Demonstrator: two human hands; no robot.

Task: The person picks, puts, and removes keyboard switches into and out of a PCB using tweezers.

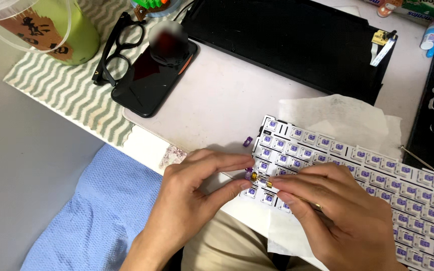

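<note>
Bright, even light; soft shadows

Black-framed eyeglasses (118,49): 1. Black slab smartphone (151,79): 1. White switch-studded keyboard plate (357,165): 1. Green lidded cup (51,27): 1. Loose purple switch part (247,142): 1.

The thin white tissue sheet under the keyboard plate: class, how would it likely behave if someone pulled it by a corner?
The tissue sheet looks thin and creased, so it is probably floppy and very light. The keyboard plate lies on it, so a tug might tear it rather than free it. Its loose corner near the right hand would likely fold over easily.
</note>
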